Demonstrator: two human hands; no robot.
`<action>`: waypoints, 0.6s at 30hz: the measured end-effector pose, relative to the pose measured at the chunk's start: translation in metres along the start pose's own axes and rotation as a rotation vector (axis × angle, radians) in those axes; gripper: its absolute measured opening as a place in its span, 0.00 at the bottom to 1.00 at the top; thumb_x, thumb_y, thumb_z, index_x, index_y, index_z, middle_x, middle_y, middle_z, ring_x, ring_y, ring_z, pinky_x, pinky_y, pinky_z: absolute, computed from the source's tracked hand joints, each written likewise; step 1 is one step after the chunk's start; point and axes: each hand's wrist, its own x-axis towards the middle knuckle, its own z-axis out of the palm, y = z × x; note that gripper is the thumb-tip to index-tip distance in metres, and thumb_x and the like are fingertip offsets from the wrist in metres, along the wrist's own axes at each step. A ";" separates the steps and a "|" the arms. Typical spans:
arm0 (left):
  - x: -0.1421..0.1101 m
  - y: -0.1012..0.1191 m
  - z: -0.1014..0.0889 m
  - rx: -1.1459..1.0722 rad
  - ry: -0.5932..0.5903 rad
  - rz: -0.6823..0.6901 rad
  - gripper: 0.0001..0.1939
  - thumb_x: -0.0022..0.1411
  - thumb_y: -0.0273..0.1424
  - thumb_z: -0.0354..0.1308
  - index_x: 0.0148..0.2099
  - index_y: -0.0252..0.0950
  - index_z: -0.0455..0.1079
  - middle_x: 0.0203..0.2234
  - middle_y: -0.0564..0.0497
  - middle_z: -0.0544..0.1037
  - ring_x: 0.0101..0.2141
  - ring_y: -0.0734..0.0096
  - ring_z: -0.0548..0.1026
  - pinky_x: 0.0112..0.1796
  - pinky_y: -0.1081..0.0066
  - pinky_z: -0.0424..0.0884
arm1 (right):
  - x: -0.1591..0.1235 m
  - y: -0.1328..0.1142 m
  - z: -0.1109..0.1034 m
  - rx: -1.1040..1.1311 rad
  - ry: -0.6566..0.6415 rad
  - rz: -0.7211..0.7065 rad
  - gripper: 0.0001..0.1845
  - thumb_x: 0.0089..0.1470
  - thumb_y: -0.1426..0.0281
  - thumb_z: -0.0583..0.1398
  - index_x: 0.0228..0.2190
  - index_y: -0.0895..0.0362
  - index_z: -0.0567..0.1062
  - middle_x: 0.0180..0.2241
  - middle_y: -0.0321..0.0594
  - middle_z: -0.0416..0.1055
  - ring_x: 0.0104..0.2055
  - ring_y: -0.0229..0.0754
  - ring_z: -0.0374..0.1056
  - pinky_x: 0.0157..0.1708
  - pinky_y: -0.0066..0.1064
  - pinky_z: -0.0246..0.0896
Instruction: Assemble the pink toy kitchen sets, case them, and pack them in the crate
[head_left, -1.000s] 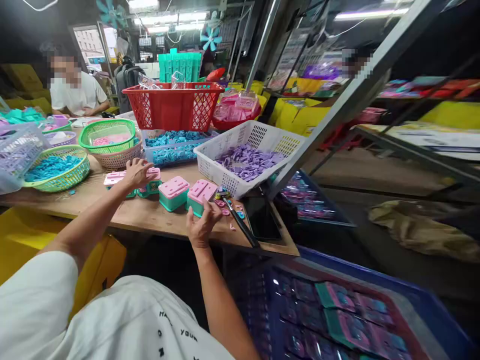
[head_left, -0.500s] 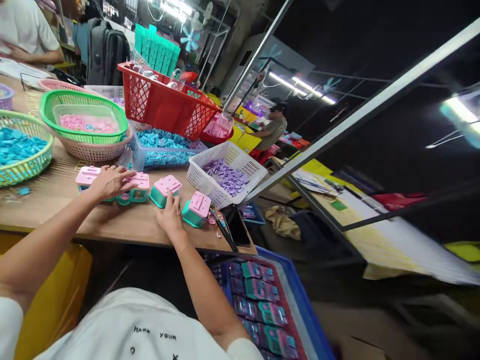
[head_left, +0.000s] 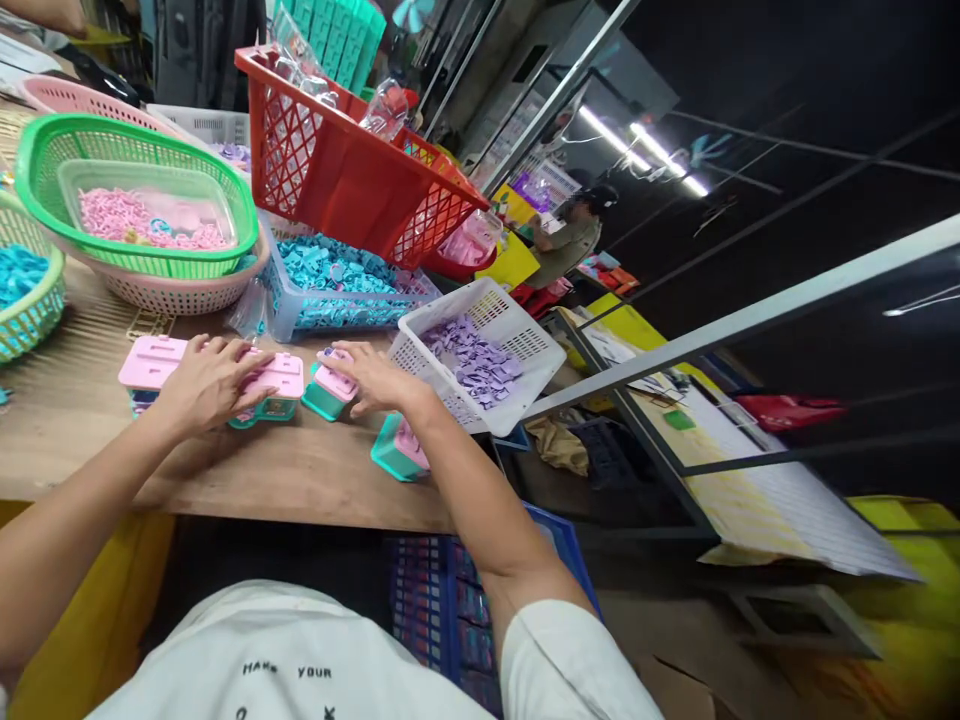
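Note:
My left hand (head_left: 214,378) lies curved over a long pink-topped toy (head_left: 154,362) with a teal and dark lower body, fingers bent across its top. Just right of it, my right hand (head_left: 373,378) grips a small pink and teal toy box (head_left: 328,392), its fingers over the pink top and its thumb on the near side. A narrow gap separates these two toys. Another teal and pink toy box (head_left: 397,450) lies near the table edge, partly hidden under my right forearm.
Behind the hands stand a green basket (head_left: 45,150) with pink pieces, a clear bin (head_left: 292,305) of blue parts, a red basket (head_left: 330,165) above it, and a white basket (head_left: 536,385) of purple pieces. A blue crate (head_left: 450,600) sits below the table edge. A person (head_left: 574,235) works farther back.
My right hand has turned and moved up over the small toy box, its forearm now crossing the other box. My left hand stays on the long toy. The view has shifted.

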 end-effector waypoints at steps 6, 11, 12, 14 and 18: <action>0.002 0.001 -0.002 0.002 0.002 0.002 0.28 0.71 0.49 0.45 0.63 0.41 0.70 0.53 0.38 0.76 0.47 0.44 0.73 0.52 0.47 0.61 | 0.020 0.007 -0.016 -0.031 -0.046 0.356 0.60 0.45 0.40 0.68 0.68 0.59 0.58 0.56 0.62 0.71 0.58 0.65 0.68 0.55 0.52 0.64; 0.002 0.002 -0.004 -0.005 -0.022 -0.006 0.28 0.71 0.49 0.46 0.65 0.42 0.69 0.53 0.39 0.76 0.47 0.45 0.73 0.53 0.45 0.61 | 0.009 0.031 -0.032 0.175 -0.138 0.295 0.60 0.52 0.35 0.58 0.72 0.58 0.48 0.60 0.61 0.68 0.61 0.63 0.68 0.58 0.49 0.62; 0.002 0.003 -0.006 -0.006 -0.027 -0.011 0.28 0.71 0.49 0.47 0.65 0.42 0.69 0.53 0.39 0.77 0.47 0.45 0.73 0.53 0.45 0.61 | 0.006 0.037 -0.031 0.201 -0.120 0.186 0.60 0.51 0.38 0.62 0.72 0.55 0.48 0.63 0.58 0.65 0.62 0.61 0.67 0.59 0.47 0.61; 0.003 0.005 -0.009 -0.003 -0.046 -0.020 0.28 0.71 0.49 0.47 0.65 0.42 0.69 0.52 0.39 0.77 0.47 0.46 0.73 0.54 0.46 0.61 | 0.003 0.044 -0.025 0.232 -0.112 0.031 0.59 0.47 0.44 0.69 0.71 0.51 0.52 0.66 0.53 0.61 0.63 0.56 0.66 0.60 0.42 0.61; 0.005 0.008 -0.017 0.011 -0.130 -0.052 0.30 0.71 0.51 0.44 0.65 0.42 0.68 0.55 0.39 0.76 0.49 0.45 0.72 0.55 0.46 0.60 | 0.005 0.033 -0.012 0.271 -0.178 0.173 0.44 0.53 0.41 0.63 0.59 0.59 0.73 0.51 0.53 0.77 0.51 0.54 0.76 0.48 0.37 0.69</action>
